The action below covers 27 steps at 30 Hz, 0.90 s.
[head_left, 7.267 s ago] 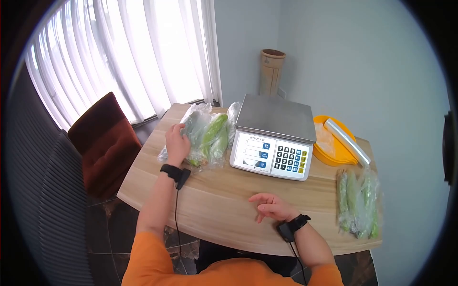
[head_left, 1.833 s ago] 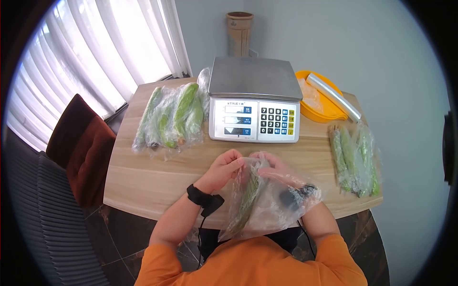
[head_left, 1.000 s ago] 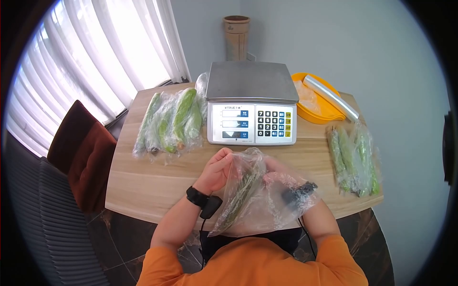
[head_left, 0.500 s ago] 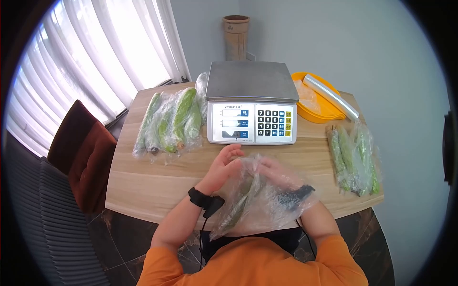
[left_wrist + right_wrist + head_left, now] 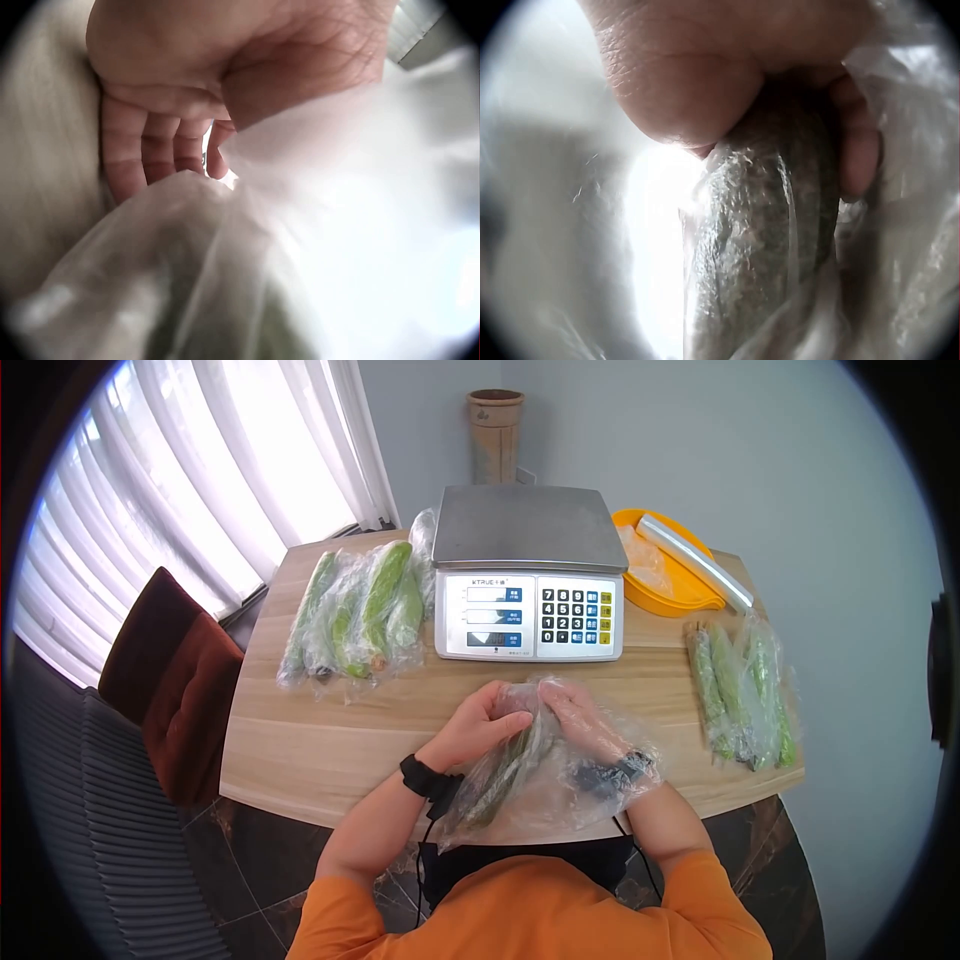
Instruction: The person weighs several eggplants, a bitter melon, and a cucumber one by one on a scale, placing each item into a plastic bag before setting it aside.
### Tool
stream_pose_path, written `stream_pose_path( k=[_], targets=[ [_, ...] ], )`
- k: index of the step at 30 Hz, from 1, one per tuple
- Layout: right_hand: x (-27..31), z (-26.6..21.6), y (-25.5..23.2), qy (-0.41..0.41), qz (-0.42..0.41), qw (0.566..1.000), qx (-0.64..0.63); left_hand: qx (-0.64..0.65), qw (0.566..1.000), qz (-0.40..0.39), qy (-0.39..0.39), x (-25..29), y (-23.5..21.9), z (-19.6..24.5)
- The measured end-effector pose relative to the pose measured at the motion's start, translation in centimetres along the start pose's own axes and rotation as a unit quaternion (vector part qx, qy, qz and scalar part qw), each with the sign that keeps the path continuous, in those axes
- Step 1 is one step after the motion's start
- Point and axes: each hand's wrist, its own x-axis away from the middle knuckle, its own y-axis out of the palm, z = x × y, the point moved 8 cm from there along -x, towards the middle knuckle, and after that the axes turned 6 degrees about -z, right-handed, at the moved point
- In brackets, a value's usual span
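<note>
In front of the scale, both hands work at a clear plastic bag [image 5: 590, 800] with a long dark green vegetable [image 5: 500, 775] in it, slanting down towards the person's lap. My left hand [image 5: 487, 722] holds the bag at the vegetable's upper end, thumb on top. The left wrist view shows that hand's curled fingers [image 5: 157, 146] behind the cloudy plastic. My right hand [image 5: 580, 720] is opposite, the bag's loose film draped over its wrist. In the right wrist view, its thumb and fingers grip the vegetable's ridged, plastic-covered end [image 5: 765, 217].
A digital scale [image 5: 528, 615] stands behind the hands. Bagged green vegetables [image 5: 385, 605] lie to its left, and more bagged ones [image 5: 740, 700] near the table's right edge. A yellow basin [image 5: 650, 596] with a plastic-film roll [image 5: 700, 560] across it sits back right.
My left hand has come from the bags at left to the middle, where both hands now hold the bagged vegetable. In the last half second, the left fingers have closed in on its upper end.
</note>
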Motion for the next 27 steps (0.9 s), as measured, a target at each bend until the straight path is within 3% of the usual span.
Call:
stream_pose_path(
  k=[2, 5, 11, 14, 17, 20, 23, 26, 27],
  targets=[
    [0.1, 0.1, 0.0, 0.025, -0.007, 1.000, 0.009, -0.024, 0.999, -0.018, -0.032, -0.1, -0.5, -1.2],
    [-0.2, 1.1, -0.2, 0.011, -0.022, 1.000, 0.010, 0.022, 0.999, -0.006, 0.025, -0.3, -0.6, -0.9],
    [-0.4, 3.2, -1.9, 0.007, 0.074, 0.994, -0.084, 0.127, 0.989, 0.005, 0.070, -0.2, -1.3, -0.1],
    [0.4, 0.4, -1.7, -0.012, 0.031, 0.991, -0.130, 0.172, 0.983, 0.007, 0.065, 0.2, -1.5, 0.7],
    [-0.2, 1.1, -2.1, -0.093, 0.010, 0.991, -0.100, 0.193, 0.979, 0.023, 0.063, 0.4, -1.9, 1.0],
    [0.2, -1.6, -1.6, -0.104, -0.070, 0.991, 0.038, 0.209, 0.971, 0.042, 0.108, 0.3, -2.8, 1.2],
    [0.3, -0.7, -1.5, -0.112, -0.121, 0.986, 0.041, 0.214, 0.970, 0.059, 0.097, 0.3, -3.3, 1.0],
    [0.5, -0.7, -1.5, -0.153, -0.137, 0.970, 0.129, 0.229, 0.965, 0.088, 0.092, 0.5, -3.4, 1.3],
    [0.8, -0.4, -1.6, -0.128, -0.137, 0.969, 0.163, 0.223, 0.965, 0.101, 0.095, 0.4, -3.8, 1.0]
  ],
)
